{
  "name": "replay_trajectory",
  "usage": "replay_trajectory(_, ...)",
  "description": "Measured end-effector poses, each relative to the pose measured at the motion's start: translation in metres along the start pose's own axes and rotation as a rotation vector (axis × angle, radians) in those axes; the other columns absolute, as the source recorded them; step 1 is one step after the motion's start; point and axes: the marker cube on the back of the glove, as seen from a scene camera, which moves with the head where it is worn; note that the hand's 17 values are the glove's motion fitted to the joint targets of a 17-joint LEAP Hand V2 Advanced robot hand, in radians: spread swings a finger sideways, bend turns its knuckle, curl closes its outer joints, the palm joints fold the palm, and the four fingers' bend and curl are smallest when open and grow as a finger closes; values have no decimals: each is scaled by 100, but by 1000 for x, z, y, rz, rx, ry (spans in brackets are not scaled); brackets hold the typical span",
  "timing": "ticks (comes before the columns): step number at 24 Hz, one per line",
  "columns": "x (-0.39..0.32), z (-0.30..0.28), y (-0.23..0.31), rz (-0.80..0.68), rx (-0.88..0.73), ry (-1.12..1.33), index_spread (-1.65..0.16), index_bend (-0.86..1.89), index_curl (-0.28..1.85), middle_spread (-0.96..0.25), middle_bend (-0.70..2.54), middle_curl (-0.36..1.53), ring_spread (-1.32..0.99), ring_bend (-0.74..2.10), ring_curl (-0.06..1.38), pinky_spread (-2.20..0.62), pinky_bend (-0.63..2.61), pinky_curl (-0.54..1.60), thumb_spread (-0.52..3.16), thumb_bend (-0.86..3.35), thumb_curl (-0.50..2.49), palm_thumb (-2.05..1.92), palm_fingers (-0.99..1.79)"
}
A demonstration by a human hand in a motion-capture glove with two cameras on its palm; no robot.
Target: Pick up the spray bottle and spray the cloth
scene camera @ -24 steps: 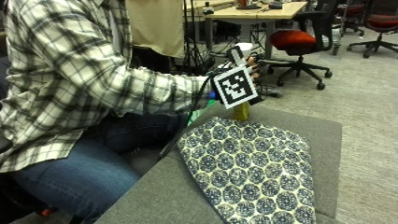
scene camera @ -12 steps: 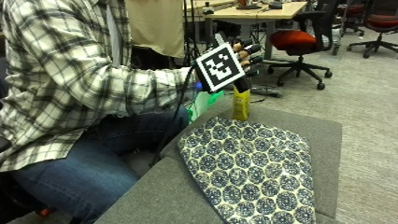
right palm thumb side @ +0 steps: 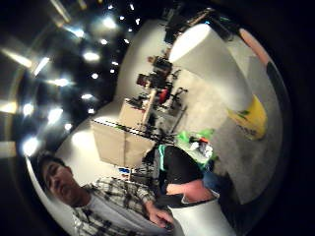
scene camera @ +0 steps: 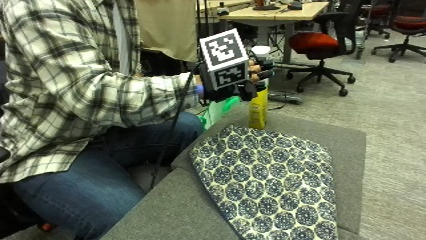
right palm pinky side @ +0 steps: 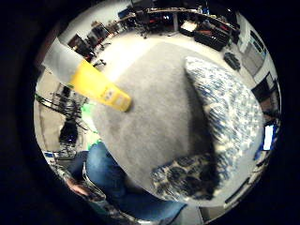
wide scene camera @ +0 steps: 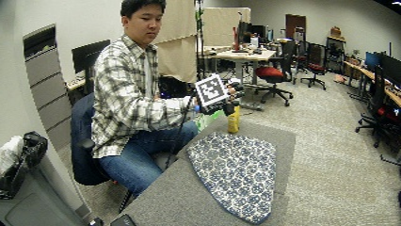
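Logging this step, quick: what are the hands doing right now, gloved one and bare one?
Gloved right hand: fingers curled round the top of the yellow spray bottle, which stands on the grey table.
Bare left hand: cannot be told from these views.

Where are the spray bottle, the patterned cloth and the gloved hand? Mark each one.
spray bottle (scene camera: 257, 107): outside view, yellow body.
patterned cloth (scene camera: 273, 185): outside view, middle of the fabric.
gloved right hand (scene camera: 249, 80): outside view, fingers round the bottle's top.

A person in a plaid shirt (scene camera: 73, 85) and blue jeans (scene camera: 86, 185); the right hand (scene camera: 243, 80) wears a black glove.
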Motion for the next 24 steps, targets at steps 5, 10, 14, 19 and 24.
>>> replay_trajectory(5,20,-20,25,101,-157,328,-37,27,34,-14,18,36,2,19,31,15,35,27,98,-6,47,42,6)
replay_trajectory(10,37,-39,48,231,-261,565,-39,24,34,-14,17,35,4,19,30,16,36,27,100,-4,45,38,5)
replay_trajectory(14,45,-51,61,297,-282,640,-40,21,34,-14,15,33,6,20,30,17,38,28,102,-4,44,37,3)
replay_trajectory(19,49,-64,72,343,-250,646,-42,19,34,-15,16,31,8,19,30,17,40,28,103,-3,43,36,2)
replay_trajectory(24,57,-75,84,377,-234,665,-43,19,34,-15,16,30,9,19,29,17,41,28,104,-3,42,36,1)
